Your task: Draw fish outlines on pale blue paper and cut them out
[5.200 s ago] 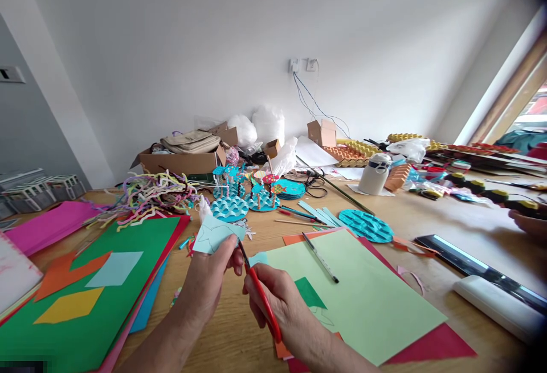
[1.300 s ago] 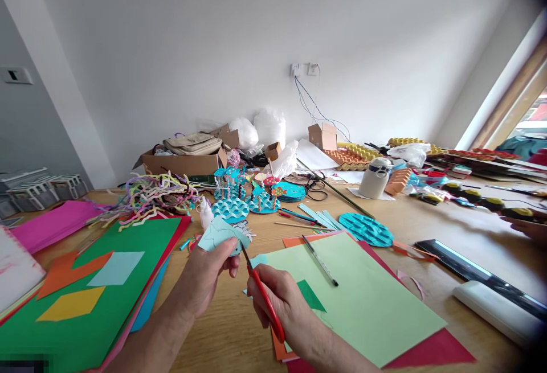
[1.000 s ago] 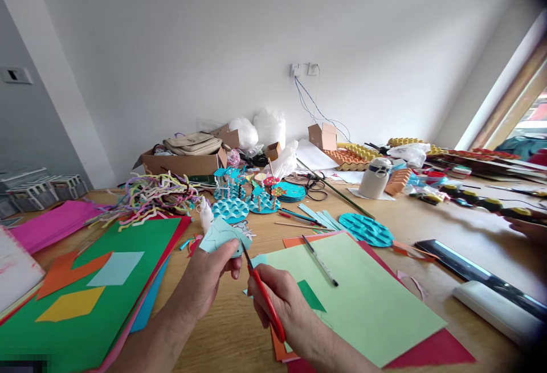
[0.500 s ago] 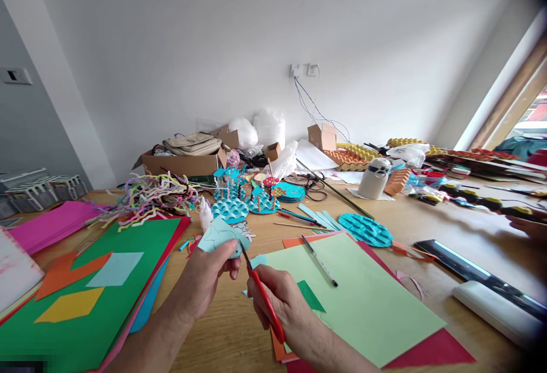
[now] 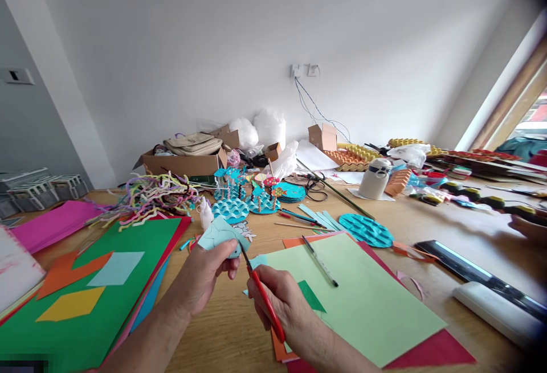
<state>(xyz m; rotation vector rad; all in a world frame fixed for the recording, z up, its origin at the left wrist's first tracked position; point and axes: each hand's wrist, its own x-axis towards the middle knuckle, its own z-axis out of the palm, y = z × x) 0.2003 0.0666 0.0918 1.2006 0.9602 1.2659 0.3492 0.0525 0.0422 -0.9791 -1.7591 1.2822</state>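
Note:
Between thumb and fingers, my left hand pinches a light blue piece of paper with drawn lines on it. My right hand grips red-handled scissors, their blades at the paper's right edge. Below the right hand lies a pale green sheet, carrying a pen and a small dark green scrap. Just beyond the paper stand a white glue bottle and blue wavy discs with small paper fish on sticks.
Green card with orange, yellow and blue scraps lies on the left. Behind it are a heap of pipe cleaners and a cardboard box. Another person's hand shows at the right edge, near a long black device.
My hands, the paper and the scissors look almost unmoved. At the right edge, the other person's hand has shifted slightly.

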